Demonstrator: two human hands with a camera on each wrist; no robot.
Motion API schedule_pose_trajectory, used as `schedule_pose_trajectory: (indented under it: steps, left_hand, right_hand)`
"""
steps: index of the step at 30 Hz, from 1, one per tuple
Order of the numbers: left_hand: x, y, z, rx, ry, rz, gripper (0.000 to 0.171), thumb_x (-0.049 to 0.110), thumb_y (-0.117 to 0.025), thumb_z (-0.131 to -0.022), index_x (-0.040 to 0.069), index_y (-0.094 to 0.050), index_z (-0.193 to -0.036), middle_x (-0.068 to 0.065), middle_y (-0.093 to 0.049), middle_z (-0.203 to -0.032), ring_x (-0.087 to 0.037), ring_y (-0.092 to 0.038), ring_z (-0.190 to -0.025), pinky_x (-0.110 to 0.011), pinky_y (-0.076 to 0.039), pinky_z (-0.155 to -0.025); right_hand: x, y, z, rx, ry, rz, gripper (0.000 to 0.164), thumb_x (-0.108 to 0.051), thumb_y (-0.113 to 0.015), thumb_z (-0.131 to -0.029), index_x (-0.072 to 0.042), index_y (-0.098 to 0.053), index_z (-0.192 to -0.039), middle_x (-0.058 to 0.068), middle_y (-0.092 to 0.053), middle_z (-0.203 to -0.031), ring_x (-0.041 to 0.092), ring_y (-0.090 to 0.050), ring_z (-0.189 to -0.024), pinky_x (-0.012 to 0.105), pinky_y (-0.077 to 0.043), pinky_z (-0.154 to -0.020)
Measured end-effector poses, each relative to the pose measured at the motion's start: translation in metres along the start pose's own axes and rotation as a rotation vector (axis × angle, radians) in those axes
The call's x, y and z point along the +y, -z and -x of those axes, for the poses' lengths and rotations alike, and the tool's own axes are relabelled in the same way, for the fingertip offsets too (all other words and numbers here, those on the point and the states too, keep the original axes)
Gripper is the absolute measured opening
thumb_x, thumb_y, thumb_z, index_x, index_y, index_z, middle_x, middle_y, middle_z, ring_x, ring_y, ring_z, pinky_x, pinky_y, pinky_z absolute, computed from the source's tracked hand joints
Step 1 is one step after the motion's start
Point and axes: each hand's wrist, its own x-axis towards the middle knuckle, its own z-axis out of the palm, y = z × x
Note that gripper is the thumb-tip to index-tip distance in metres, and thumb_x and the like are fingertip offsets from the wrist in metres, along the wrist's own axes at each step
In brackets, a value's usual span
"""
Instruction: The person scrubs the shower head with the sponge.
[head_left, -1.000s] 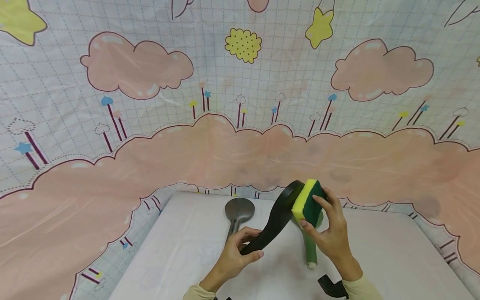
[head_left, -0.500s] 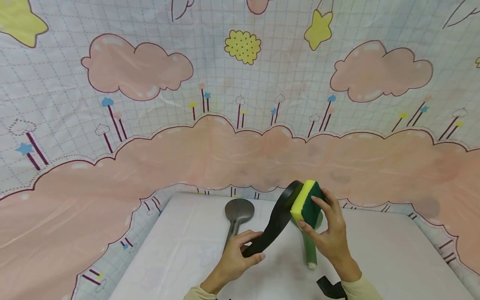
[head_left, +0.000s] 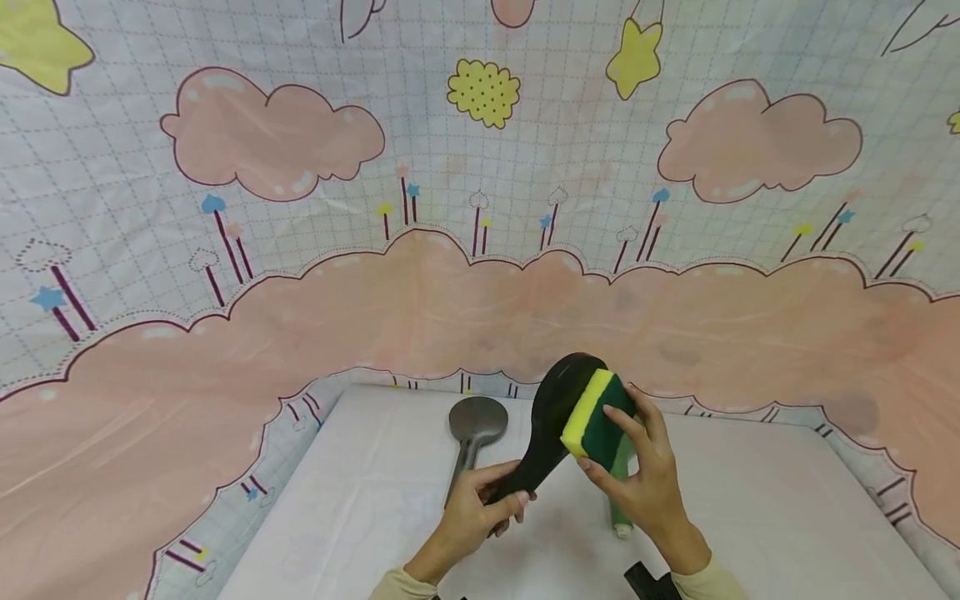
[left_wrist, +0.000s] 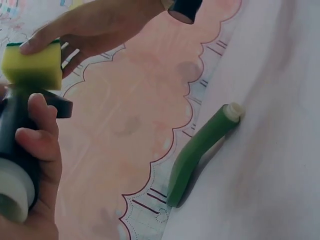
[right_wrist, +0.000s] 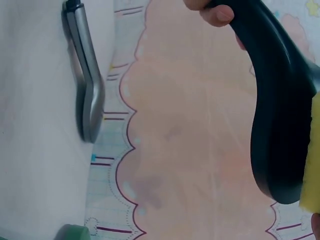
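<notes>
My left hand (head_left: 468,517) grips the handle of a black handheld shower head (head_left: 553,417), raised above the table with its round head up. In the left wrist view its pale hollow connector end (left_wrist: 15,192) shows below the fingers. My right hand (head_left: 651,479) pinches a yellow and green scrub sponge (head_left: 609,433) by its edges. The yellow side (right_wrist: 312,160) lies against the shower head's round head in the right wrist view. Behind the right hand a green shower head (head_left: 621,510) lies on the table, partly hidden.
A grey shower head (head_left: 478,421) lies on the white table (head_left: 360,500), left of the black one. Behind the table hangs a cloth (head_left: 480,308) printed with clouds and stars. A black strap or mount (head_left: 651,582) sits by the right wrist.
The black shower head has turned so more of its round head faces the camera. My right hand has moved the sponge left and slightly down along with it.
</notes>
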Motion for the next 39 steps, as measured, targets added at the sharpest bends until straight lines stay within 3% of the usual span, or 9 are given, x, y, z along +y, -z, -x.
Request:
schedule_pose_trajectory:
  steps: [4,8,15,21,27,32,39]
  left_hand:
    - [-0.002,0.002,-0.001,-0.007,-0.030,0.018,0.035,0.011,-0.049,-0.102,-0.009,-0.056,-0.130,-0.041,-0.060,-0.093,-0.003,-0.056,-0.059,-0.017,-0.046,-0.047]
    - [-0.002,0.001,-0.001,0.005,-0.031,0.021,0.035,0.010,-0.051,-0.101,-0.010,-0.056,-0.129,-0.041,-0.060,-0.092,-0.003,-0.058,-0.060,-0.018,-0.047,-0.048]
    - [0.004,-0.004,-0.001,-0.004,-0.009,0.066,0.036,0.011,-0.050,-0.102,-0.009,-0.056,-0.130,-0.042,-0.058,-0.090,-0.005,-0.055,-0.058,-0.018,-0.047,-0.049]
    - [0.005,-0.007,-0.002,0.029,0.043,0.065,0.042,0.020,-0.044,-0.105,-0.007,-0.053,-0.135,-0.033,-0.062,-0.095,-0.004,-0.058,-0.061,-0.016,-0.046,-0.050]
    - [0.003,-0.006,-0.001,0.031,0.010,0.062,0.040,0.015,-0.047,-0.104,-0.010,-0.052,-0.135,-0.038,-0.061,-0.096,-0.003,-0.060,-0.064,-0.016,-0.046,-0.052]
    - [0.002,-0.005,0.000,0.028,-0.001,0.056,0.039,0.014,-0.051,-0.102,-0.010,-0.053,-0.134,-0.044,-0.060,-0.092,-0.003,-0.059,-0.063,-0.016,-0.048,-0.054]
    - [-0.001,-0.005,-0.002,0.023,-0.021,0.067,0.040,0.011,-0.055,-0.100,-0.011,-0.052,-0.133,-0.045,-0.059,-0.095,-0.003,-0.062,-0.071,-0.017,-0.051,-0.058]
  right_hand:
    - [-0.002,-0.001,0.000,0.011,0.040,-0.003,0.067,-0.051,-0.078,-0.079,-0.008,-0.061,-0.128,0.028,-0.039,-0.147,0.014,-0.037,-0.138,0.007,-0.034,-0.102]
    - [-0.004,-0.003,0.002,0.013,0.068,0.030,0.071,-0.064,-0.066,-0.082,-0.009,-0.061,-0.127,0.025,-0.040,-0.147,0.021,-0.041,-0.134,0.008,-0.032,-0.103]
    - [-0.007,-0.009,0.005,0.069,0.160,0.085,0.067,-0.064,-0.062,-0.085,-0.009,-0.064,-0.123,0.029,-0.043,-0.142,0.027,-0.043,-0.132,0.012,-0.030,-0.110]
    - [-0.009,-0.015,0.007,0.099,0.266,0.109,0.062,-0.061,-0.065,-0.086,-0.009,-0.066,-0.119,0.031,-0.047,-0.137,0.030,-0.044,-0.129,0.016,-0.030,-0.114]
    - [-0.006,-0.016,0.006,0.129,0.336,0.140,0.060,-0.060,-0.064,-0.087,-0.007,-0.066,-0.116,0.032,-0.049,-0.133,0.035,-0.046,-0.124,0.019,-0.031,-0.115]
    - [-0.005,-0.011,0.000,0.160,0.324,0.131,0.063,-0.060,-0.065,-0.086,-0.005,-0.065,-0.116,0.034,-0.047,-0.133,0.035,-0.046,-0.125,0.018,-0.032,-0.114]
    - [-0.003,-0.005,-0.007,0.138,0.192,-0.013,0.069,-0.059,-0.068,-0.084,-0.001,-0.062,-0.121,0.034,-0.042,-0.140,0.023,-0.040,-0.137,0.014,-0.035,-0.108]
